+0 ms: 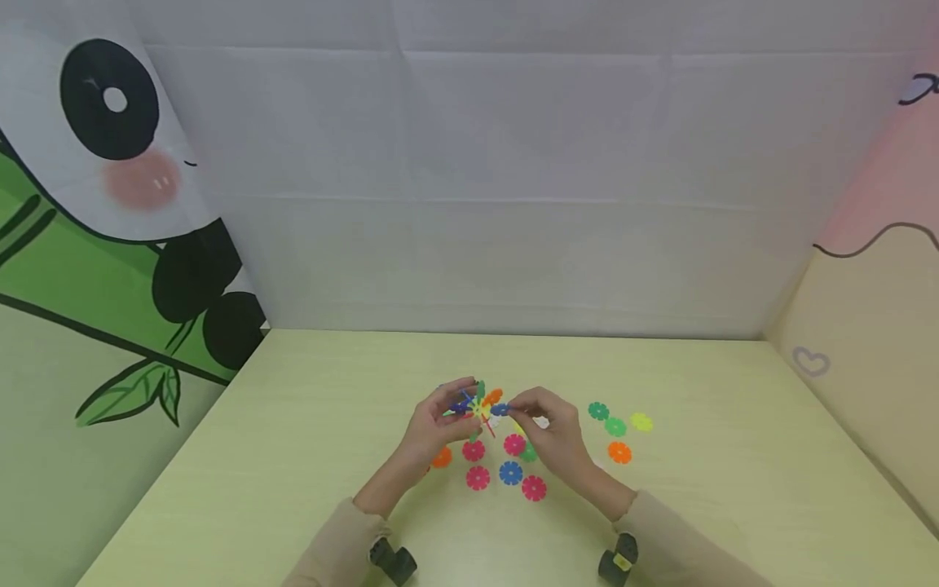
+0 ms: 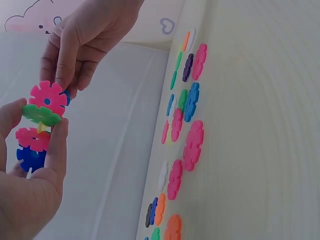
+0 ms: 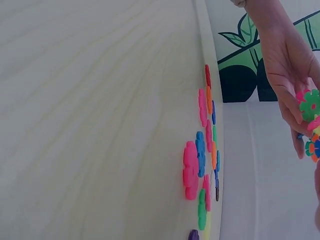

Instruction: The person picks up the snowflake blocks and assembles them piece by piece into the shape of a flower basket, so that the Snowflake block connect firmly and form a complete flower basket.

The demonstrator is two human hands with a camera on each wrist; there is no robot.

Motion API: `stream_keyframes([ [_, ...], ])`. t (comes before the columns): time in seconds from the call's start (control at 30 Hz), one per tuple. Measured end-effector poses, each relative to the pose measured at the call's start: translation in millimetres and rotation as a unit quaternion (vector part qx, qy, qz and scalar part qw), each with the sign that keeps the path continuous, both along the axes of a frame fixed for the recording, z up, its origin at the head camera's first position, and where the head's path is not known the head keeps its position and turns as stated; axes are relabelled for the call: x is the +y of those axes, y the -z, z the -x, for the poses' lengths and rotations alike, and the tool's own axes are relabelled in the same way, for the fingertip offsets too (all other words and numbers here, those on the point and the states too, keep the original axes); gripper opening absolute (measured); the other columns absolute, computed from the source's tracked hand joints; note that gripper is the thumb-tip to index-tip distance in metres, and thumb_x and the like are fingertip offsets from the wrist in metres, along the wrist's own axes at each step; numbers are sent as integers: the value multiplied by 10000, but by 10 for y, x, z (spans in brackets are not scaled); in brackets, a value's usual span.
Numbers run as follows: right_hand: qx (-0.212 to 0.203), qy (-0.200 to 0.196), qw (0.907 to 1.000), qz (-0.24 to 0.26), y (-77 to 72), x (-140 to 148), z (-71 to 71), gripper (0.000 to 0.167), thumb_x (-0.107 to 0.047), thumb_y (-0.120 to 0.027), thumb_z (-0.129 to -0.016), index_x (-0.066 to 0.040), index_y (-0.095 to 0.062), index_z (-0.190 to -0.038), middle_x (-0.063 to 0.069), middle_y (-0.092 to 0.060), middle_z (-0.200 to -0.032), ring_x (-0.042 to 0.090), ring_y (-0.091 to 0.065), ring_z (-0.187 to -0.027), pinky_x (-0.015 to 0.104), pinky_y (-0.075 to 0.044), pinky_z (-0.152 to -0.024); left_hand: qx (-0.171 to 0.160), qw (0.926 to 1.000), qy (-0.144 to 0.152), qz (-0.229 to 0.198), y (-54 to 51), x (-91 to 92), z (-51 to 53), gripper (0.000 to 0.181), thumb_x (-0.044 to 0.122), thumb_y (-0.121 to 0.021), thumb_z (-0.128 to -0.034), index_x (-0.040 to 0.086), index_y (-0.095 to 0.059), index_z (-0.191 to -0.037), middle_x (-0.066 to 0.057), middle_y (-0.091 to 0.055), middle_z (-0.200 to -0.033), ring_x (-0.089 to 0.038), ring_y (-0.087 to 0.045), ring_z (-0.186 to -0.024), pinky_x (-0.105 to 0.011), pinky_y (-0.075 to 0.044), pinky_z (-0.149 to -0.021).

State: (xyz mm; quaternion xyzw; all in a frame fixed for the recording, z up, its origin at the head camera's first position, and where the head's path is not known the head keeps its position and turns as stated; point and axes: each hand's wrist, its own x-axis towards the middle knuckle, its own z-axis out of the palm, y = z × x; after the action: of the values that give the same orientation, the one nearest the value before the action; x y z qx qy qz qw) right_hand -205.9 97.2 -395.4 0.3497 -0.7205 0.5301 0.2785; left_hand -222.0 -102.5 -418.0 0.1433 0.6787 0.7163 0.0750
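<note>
My left hand (image 1: 429,424) holds a cluster of interlocked snowflake discs (image 1: 480,408) above the table, in yellow, orange, green, pink and dark blue. Thumb and fingers grip it from the left side. My right hand (image 1: 557,432) pinches a blue snowflake disc (image 1: 501,409) at the cluster's right edge. Seen from the left wrist, a pink disc (image 2: 47,100) tops the cluster over a green disc (image 2: 41,115), and the right fingertips are behind it. Whether the blue disc is slotted in, I cannot tell. The right wrist view cuts off the cluster (image 3: 311,106) at its edge.
Loose discs lie flat below the hands, among them a pink disc (image 1: 534,488), a blue disc (image 1: 510,473) and an orange disc (image 1: 442,458). Right of the right hand are several more, including a green disc (image 1: 598,411) and an orange one. A white backdrop (image 1: 513,187) stands behind the table.
</note>
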Motion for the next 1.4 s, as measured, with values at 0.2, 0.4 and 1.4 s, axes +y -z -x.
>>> stream_keyframes([
  [0.2, -195, 24, 9997, 145, -11, -9, -25, 198, 233, -670, -733, 86, -613, -851, 200, -634, -778, 296, -629, -690, 208, -530, -661, -24, 10000, -39, 39, -20, 2, -16, 568, 43, -668, -875, 45, -445, -1398, -182, -479, -1314, -322, -552, -1116, -326, -527, -813],
  [0.4, -91, 0, 9995, 294, 130, -9, 50, 227, 240, -669, -729, 70, -622, -870, 177, -647, -796, 263, -629, -686, 202, -527, -660, 2, 9999, -44, 90, -24, 3, -23, 579, 42, -669, -877, 40, -432, -1405, -198, -474, -1312, -327, -546, -1123, -320, -527, -812],
  [1.4, 780, -642, 9937, -477, 212, 170, 267, 311, 255, -725, -633, 95, -689, -897, 155, -679, -796, 260, -663, -708, 241, -545, -688, 218, 9986, 340, 328, -79, -6, -110, 573, 12, -676, -870, -74, -430, -1381, -261, -453, -1364, -312, -629, -1033, -319, -517, -833],
])
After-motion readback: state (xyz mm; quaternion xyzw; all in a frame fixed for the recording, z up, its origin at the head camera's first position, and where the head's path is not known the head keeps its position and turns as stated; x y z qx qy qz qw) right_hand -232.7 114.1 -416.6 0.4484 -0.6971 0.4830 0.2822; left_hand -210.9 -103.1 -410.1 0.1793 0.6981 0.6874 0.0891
